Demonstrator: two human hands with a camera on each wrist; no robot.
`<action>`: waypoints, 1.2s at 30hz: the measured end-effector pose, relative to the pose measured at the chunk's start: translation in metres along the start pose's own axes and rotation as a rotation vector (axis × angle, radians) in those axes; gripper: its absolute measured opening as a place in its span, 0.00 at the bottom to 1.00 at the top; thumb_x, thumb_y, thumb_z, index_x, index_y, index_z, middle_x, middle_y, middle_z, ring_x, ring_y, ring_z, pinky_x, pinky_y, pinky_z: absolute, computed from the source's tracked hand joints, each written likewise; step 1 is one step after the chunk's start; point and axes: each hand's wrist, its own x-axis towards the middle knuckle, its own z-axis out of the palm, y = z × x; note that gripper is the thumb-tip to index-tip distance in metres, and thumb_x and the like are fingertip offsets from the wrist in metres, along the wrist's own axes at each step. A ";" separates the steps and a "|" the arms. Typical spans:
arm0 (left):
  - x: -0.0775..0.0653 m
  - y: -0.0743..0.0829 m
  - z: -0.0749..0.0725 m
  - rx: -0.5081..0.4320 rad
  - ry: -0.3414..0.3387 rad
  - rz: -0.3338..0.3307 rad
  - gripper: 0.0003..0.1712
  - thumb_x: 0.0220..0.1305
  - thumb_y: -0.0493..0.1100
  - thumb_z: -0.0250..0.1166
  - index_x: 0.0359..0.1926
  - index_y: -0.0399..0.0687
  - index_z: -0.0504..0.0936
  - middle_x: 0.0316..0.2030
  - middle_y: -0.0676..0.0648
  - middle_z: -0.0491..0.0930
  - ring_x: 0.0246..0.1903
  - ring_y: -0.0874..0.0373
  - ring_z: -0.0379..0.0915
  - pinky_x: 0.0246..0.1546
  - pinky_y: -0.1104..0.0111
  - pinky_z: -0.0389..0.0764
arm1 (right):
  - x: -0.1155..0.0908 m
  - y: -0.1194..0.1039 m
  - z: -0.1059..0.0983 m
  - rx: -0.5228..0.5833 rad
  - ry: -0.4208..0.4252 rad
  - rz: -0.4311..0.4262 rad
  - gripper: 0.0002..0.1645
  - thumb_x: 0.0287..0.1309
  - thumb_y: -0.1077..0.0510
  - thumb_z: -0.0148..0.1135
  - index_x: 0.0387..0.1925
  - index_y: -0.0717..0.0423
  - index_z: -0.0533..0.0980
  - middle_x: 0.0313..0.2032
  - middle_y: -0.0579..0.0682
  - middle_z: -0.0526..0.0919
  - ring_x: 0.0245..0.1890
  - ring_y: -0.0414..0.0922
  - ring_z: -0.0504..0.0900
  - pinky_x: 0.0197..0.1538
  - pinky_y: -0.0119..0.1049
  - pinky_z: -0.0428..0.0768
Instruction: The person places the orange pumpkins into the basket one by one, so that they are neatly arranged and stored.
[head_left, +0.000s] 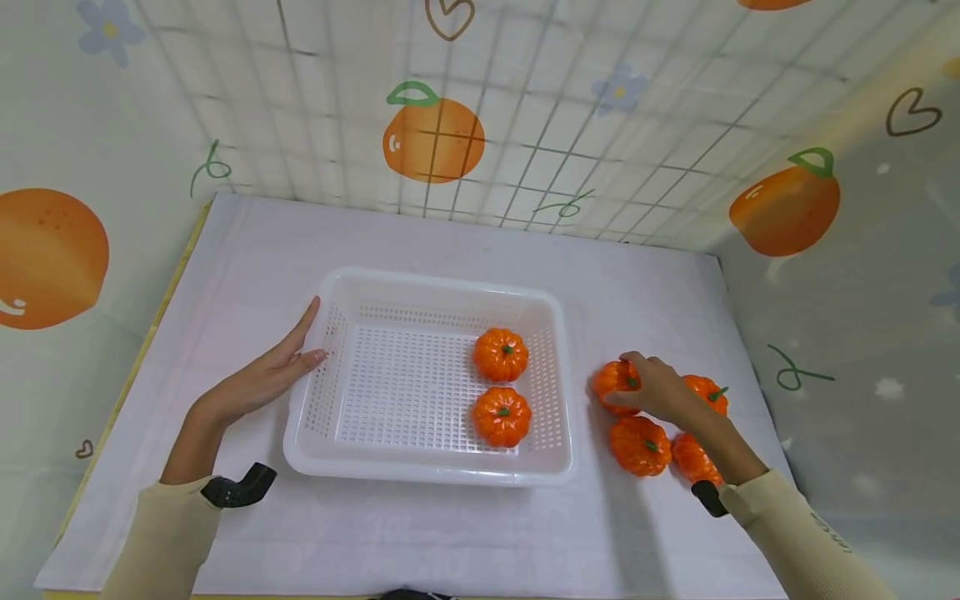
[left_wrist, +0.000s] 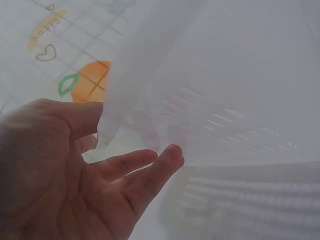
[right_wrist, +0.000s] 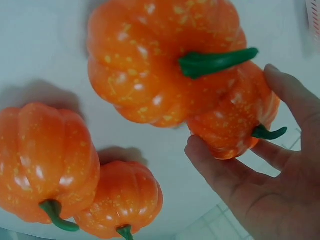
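Observation:
Two orange toy pumpkins, an upper one (head_left: 500, 355) and a lower one (head_left: 502, 417), sit along the right side inside a white perforated plastic basket (head_left: 427, 473). My left hand (head_left: 262, 375) holds the basket's left side, thumb over the rim and the other fingers along the outer wall; the left wrist view shows this hand (left_wrist: 100, 170) from the palm side. To the right of the basket, my right hand (head_left: 656, 387) grips a toy pumpkin (head_left: 613, 385) with a green stem. Thumb and fingers of the right hand (right_wrist: 270, 180) span that pumpkin (right_wrist: 232, 117) in the right wrist view.
Beside the right hand lie more toy pumpkins: one in front (head_left: 640, 446), one behind the wrist (head_left: 705, 393) and one partly under the forearm (head_left: 693, 458). A white cloth covers the table (head_left: 420, 533). A wire grid (head_left: 525, 142) stands behind it, with printed curtains around.

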 end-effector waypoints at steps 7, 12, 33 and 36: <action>0.000 0.000 0.000 0.002 0.002 -0.007 0.43 0.77 0.55 0.51 0.76 0.82 0.30 0.76 0.67 0.25 0.75 0.58 0.19 0.68 0.37 0.29 | -0.002 -0.005 -0.008 -0.029 0.038 -0.031 0.50 0.59 0.45 0.70 0.70 0.68 0.58 0.58 0.72 0.68 0.55 0.64 0.70 0.55 0.64 0.74; -0.001 0.001 0.000 0.006 0.005 -0.007 0.43 0.77 0.55 0.51 0.76 0.81 0.30 0.76 0.66 0.25 0.75 0.58 0.19 0.68 0.37 0.29 | -0.004 -0.012 -0.016 -0.065 0.065 -0.064 0.49 0.59 0.46 0.70 0.69 0.69 0.59 0.57 0.72 0.69 0.53 0.64 0.71 0.53 0.63 0.75; -0.002 0.003 0.001 0.006 -0.003 -0.010 0.43 0.78 0.54 0.50 0.76 0.79 0.29 0.76 0.65 0.25 0.75 0.57 0.20 0.68 0.37 0.29 | 0.006 -0.058 -0.055 -0.118 0.107 -0.059 0.49 0.57 0.46 0.72 0.71 0.62 0.60 0.58 0.71 0.67 0.54 0.64 0.70 0.50 0.60 0.79; -0.001 0.003 0.002 0.008 -0.002 -0.012 0.43 0.78 0.54 0.50 0.76 0.80 0.29 0.76 0.65 0.25 0.75 0.57 0.20 0.68 0.37 0.29 | 0.007 -0.066 -0.057 -0.135 0.113 -0.084 0.49 0.58 0.46 0.72 0.71 0.62 0.60 0.58 0.70 0.68 0.54 0.64 0.70 0.51 0.61 0.78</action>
